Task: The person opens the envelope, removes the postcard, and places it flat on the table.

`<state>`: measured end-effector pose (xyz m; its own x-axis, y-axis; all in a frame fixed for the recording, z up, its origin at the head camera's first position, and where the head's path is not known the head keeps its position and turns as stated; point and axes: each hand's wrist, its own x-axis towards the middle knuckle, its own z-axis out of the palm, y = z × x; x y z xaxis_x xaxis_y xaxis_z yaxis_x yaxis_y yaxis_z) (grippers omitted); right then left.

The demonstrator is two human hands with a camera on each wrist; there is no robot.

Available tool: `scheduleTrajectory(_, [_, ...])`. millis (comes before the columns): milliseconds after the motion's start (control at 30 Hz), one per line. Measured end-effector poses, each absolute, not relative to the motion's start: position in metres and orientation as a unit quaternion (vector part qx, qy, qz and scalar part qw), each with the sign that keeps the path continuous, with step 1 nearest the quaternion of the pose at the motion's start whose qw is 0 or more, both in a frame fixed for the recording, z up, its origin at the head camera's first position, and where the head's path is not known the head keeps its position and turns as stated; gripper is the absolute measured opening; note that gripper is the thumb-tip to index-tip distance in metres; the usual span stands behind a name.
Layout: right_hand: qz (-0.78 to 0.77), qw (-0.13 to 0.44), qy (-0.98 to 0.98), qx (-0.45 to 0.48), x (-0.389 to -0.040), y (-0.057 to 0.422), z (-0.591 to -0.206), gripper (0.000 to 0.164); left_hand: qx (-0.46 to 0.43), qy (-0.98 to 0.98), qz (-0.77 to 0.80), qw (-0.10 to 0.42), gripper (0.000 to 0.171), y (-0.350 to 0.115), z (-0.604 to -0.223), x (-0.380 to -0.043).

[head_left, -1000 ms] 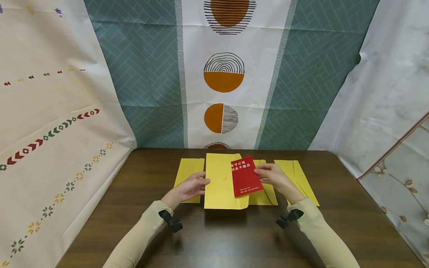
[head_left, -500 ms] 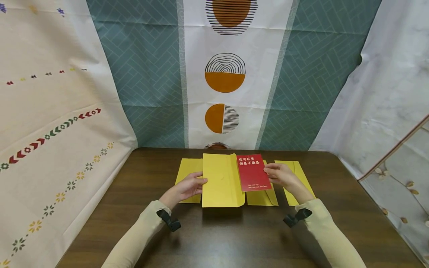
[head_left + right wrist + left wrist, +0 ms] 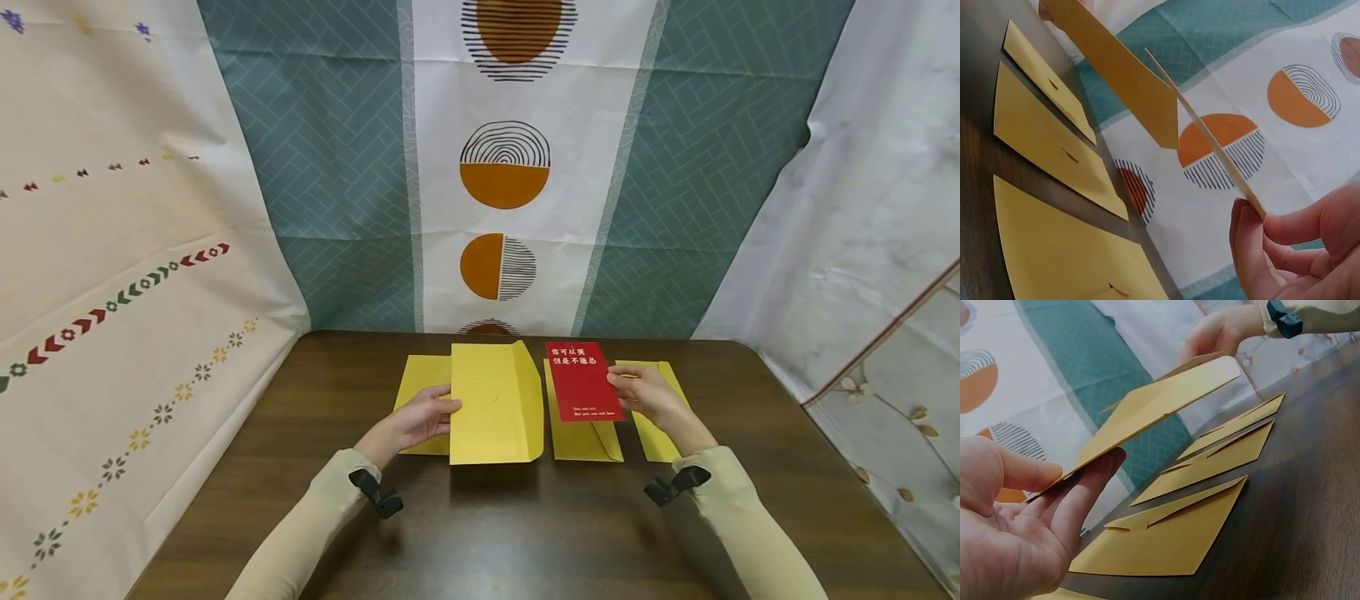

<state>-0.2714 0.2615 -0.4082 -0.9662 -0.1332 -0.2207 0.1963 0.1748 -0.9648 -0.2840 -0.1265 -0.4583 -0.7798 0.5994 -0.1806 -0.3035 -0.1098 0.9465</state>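
Note:
My left hand (image 3: 420, 419) pinches a yellow envelope (image 3: 483, 408) by its left edge, thumb on one face and fingers behind. This envelope is held up over the table, its flap (image 3: 531, 404) standing out on the right side. A red card (image 3: 583, 383) with white writing is pinched at its right edge by my right hand (image 3: 648, 396). The card is apart from the envelope, to its right, and overlaps another envelope in the head view. In the right wrist view the card (image 3: 1210, 140) shows nearly edge-on between thumb and fingertips.
Several more yellow envelopes lie in a row on the dark wooden table (image 3: 480, 542), among them one at the left (image 3: 423, 375), one in the middle (image 3: 585, 442) and one at the right (image 3: 658, 437). Patterned cloth (image 3: 337, 208) hangs behind the table.
My right hand has moved right and slightly away with the red card, from overlapping the held envelope to clear of it. The envelope in my left hand has shifted slightly left, its flap now showing.

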Motion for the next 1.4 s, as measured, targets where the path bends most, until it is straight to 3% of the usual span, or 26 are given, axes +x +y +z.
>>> scheduleTrajectory(500, [-0.638,0.122,0.760,0.027,-0.278,0.283,-0.415,0.052,0.117,0.601,0.731,0.302,0.050,-0.132,-0.467,-0.289])
scheduleTrajectory(967, [-0.646,0.108,0.754,0.058,-0.280,0.318,-0.421,0.055,0.052,0.625,0.740,0.243,0.061,-0.144,-0.474,-0.295])
scheduleTrajectory(1133, [-0.694,0.096,0.709,0.077,-0.282,0.338,-0.422,0.050,0.024,0.628,0.744,0.226,0.066,-0.151,-0.477,-0.298])
scheduleTrajectory(1300, [-0.721,0.100,0.677,0.107,-0.283,0.353,-0.422,0.060,-0.003,0.626,0.751,0.209,0.065,-0.157,-0.478,-0.301])
scheduleTrajectory(1400, [-0.743,0.093,0.650,0.125,-0.284,0.363,-0.423,0.047,-0.016,0.613,0.765,0.196,0.063,-0.163,-0.478,-0.303])
